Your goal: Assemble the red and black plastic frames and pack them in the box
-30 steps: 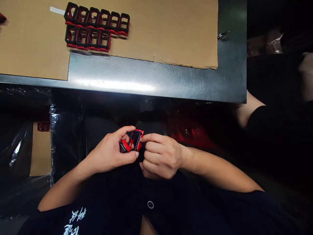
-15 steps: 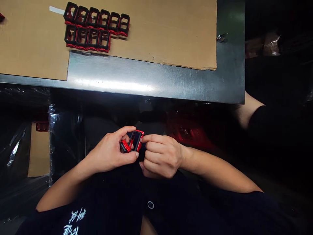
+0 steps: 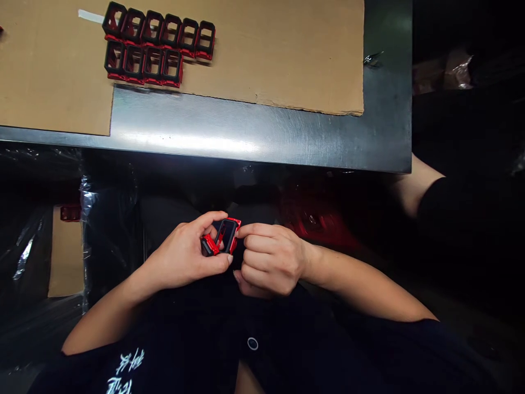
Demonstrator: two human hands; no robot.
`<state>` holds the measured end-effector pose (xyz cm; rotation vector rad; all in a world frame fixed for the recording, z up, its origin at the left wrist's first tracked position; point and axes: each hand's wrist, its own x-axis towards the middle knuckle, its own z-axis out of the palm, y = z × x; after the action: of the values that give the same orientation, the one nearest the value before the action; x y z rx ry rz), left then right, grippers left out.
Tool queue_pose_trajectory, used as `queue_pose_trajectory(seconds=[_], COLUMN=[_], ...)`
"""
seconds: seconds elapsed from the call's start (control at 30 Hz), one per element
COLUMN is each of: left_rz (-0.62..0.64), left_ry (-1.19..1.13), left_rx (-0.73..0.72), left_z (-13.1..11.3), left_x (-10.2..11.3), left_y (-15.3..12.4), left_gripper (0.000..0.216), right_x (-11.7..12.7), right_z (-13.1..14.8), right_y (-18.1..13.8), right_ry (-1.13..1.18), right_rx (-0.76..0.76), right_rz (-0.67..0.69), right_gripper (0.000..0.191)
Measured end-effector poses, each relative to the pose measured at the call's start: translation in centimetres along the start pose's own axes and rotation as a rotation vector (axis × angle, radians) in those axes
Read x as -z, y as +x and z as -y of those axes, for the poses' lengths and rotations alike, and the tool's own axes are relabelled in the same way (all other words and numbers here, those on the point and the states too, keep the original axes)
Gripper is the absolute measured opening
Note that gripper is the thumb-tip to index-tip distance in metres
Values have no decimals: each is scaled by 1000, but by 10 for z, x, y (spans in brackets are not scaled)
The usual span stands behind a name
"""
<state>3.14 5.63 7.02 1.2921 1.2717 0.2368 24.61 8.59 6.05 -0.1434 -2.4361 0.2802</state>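
1. The left hand [image 3: 184, 254] is clamped on a red-and-black frame [image 3: 233, 238], above the person's lap; a second red-and-black piece [image 3: 210, 245] sits inside its grasp.
2. The right hand [image 3: 270, 260] is curled, index fingertip touching the frame's edge; whether it grips anything cannot be told.
3. Hollow frames stand on cardboard [image 3: 279, 54]: a far row [image 3: 163, 33] of six, a near row [image 3: 143, 65] of four.
4. Below the table [image 3: 246, 131], red shapes [image 3: 320, 221] show dimly; their container is unclear.
5. Dark plastic [image 3: 90, 191] edges a cardboard strip [image 3: 65, 257] bearing a red piece [image 3: 70, 213].
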Motion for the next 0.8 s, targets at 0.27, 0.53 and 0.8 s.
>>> queue_pose_trajectory(seconds=[0.27,0.53,0.8], left_rz=[-10,-51,-157], left_ry=[2,-129,-165], left_rx=[-7,-142,-381], left_z=[1,18,33], left_x=[-2,-3,-10], left_y=[3,1,5], left_gripper=[68,71,75], right_x=[-1,12,-7], right_z=[-1,5,14], right_y=[0,-5,-10], right_ry=[48,211,1020], right_rx=[-16,-422,-1257], right_rz=[-13,-196,-350], right_gripper=[34,25,18])
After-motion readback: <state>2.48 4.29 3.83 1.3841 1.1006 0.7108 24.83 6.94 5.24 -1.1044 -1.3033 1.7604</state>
